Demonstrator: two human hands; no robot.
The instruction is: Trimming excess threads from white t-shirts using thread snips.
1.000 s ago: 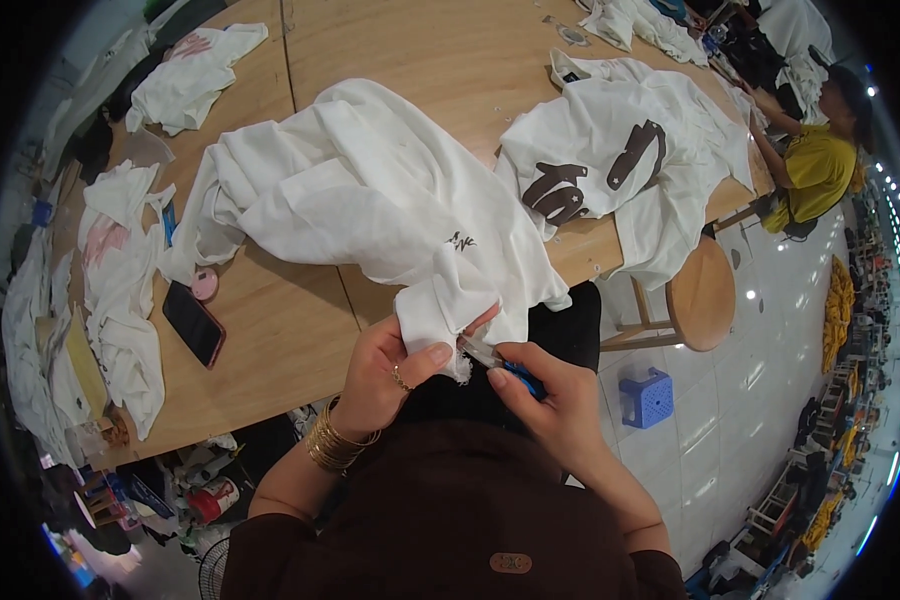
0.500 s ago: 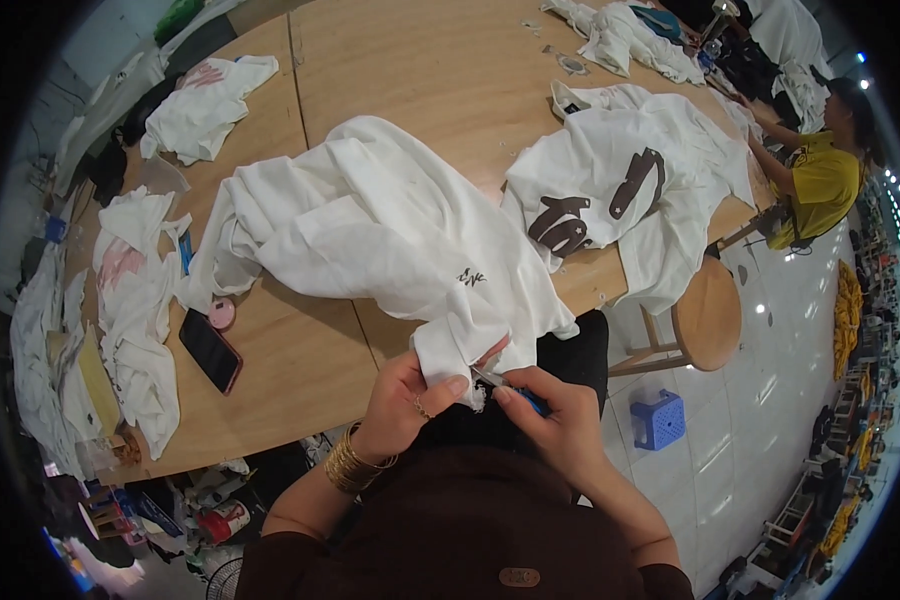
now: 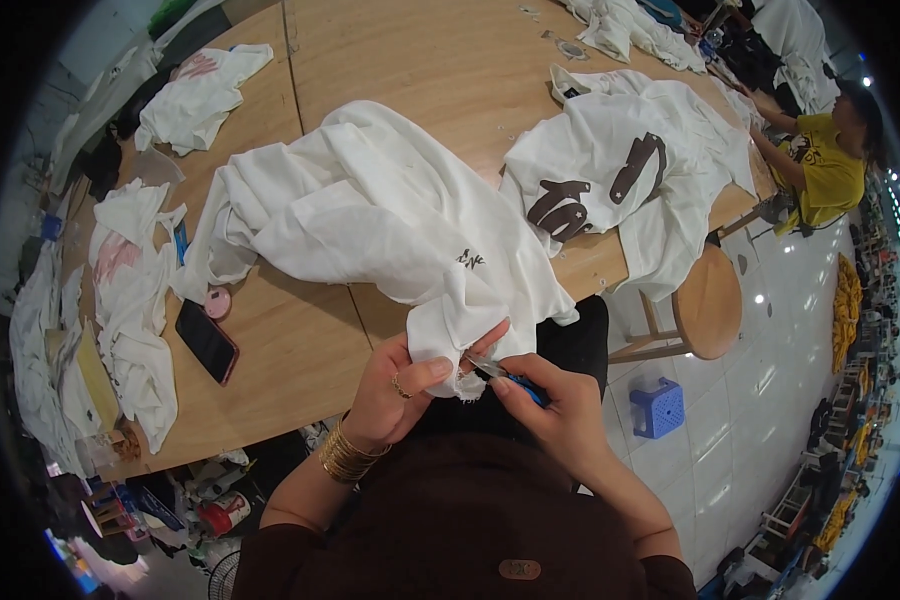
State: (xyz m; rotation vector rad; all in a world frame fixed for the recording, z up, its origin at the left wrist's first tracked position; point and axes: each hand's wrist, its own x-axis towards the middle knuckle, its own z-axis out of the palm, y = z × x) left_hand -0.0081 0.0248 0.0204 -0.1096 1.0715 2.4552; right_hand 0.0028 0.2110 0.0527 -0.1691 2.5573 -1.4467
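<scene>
A white garment (image 3: 340, 190) with a small dark mark lies bunched across the table and hangs over its near edge. My left hand (image 3: 388, 388), with a ring and gold bangles, pinches a folded end of it, thumb on top. Frayed white threads show along that end. My right hand (image 3: 562, 408) is closed round small thread snips (image 3: 488, 368) with blue on the handle. Their metal blades point left and meet the frayed edge beside my left fingers. Whether the blades are apart is too small to tell.
Another white garment (image 3: 600, 150) with dark patches lies at the right. More white clothes (image 3: 125, 300), a phone (image 3: 207, 342) and a small pink round item (image 3: 217, 303) are at the left. A wooden stool (image 3: 708, 302), a blue plastic stool (image 3: 657, 408) and a person in yellow (image 3: 830, 165) are right.
The snips' blades have shifted slightly along the frayed edge, and the folded end has turned a little in my left hand. Both hands keep their hold. The whole view has shifted slightly.
</scene>
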